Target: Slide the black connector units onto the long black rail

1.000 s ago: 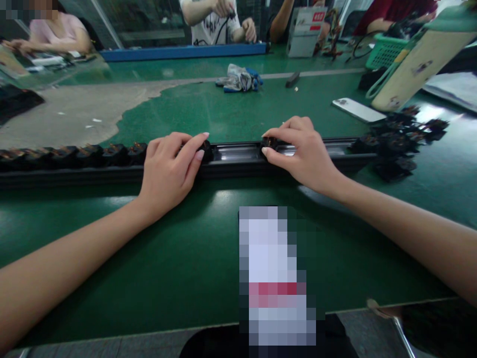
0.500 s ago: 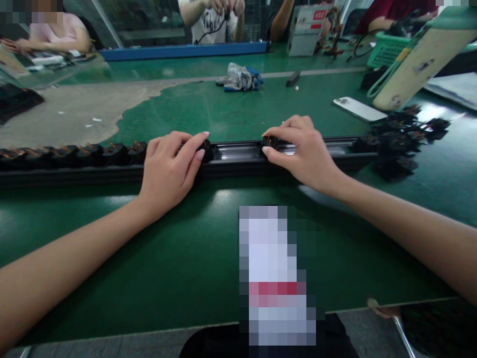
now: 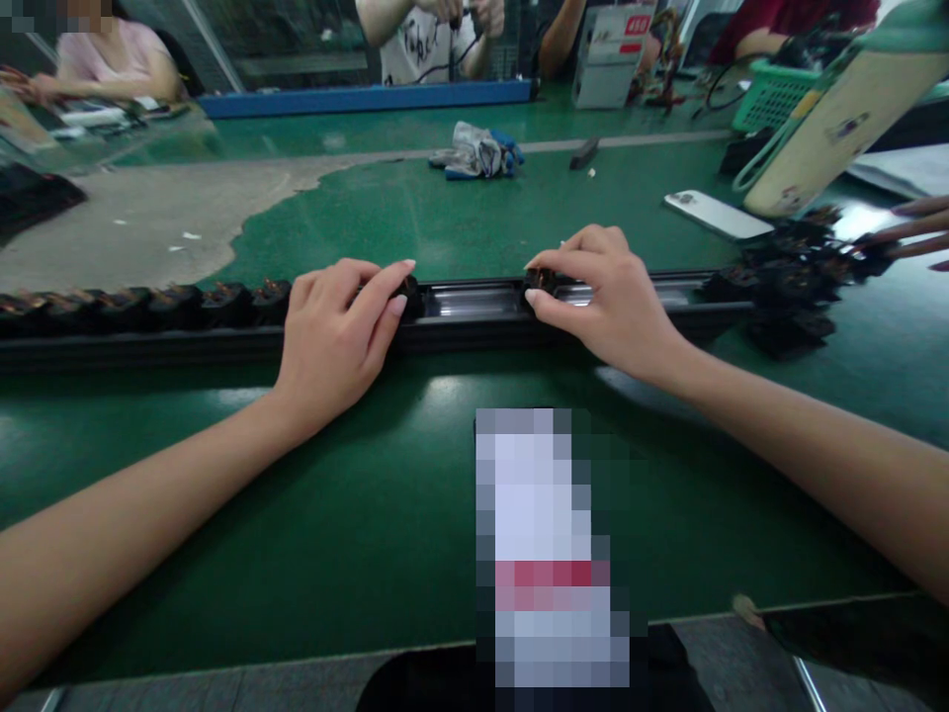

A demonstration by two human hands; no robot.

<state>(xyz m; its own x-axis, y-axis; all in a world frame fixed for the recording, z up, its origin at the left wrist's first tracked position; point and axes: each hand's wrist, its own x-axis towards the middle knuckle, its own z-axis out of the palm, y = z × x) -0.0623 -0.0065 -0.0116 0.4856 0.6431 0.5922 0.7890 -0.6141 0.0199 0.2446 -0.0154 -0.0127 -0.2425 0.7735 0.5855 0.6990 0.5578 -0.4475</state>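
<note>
A long black rail [image 3: 474,331] with a shiny channel lies across the green table. My left hand [image 3: 337,331] is closed over the rail, thumb and fingers round a black plastic part [image 3: 410,301] seated in the channel and mostly covered. Farther right, my right hand [image 3: 600,292] pinches another black plastic part with copper contacts [image 3: 541,282] between thumb and forefinger, at the channel. Several similar black parts [image 3: 170,305] stand in a row in the rail left of my left hand. More of them form a loose pile [image 3: 797,277] by the rail's right end.
A co-worker's hand [image 3: 919,232] touches the pile from the right. Behind the rail are a white phone [image 3: 716,215], a tilted bottle [image 3: 837,129], crumpled gloves [image 3: 478,151], a green basket [image 3: 775,97] and a blue bar [image 3: 371,99]. Other people sit across the table.
A co-worker's hand has come in from the right edge to the pile of black parts. My two hands hold nearly the same positions and grips.
</note>
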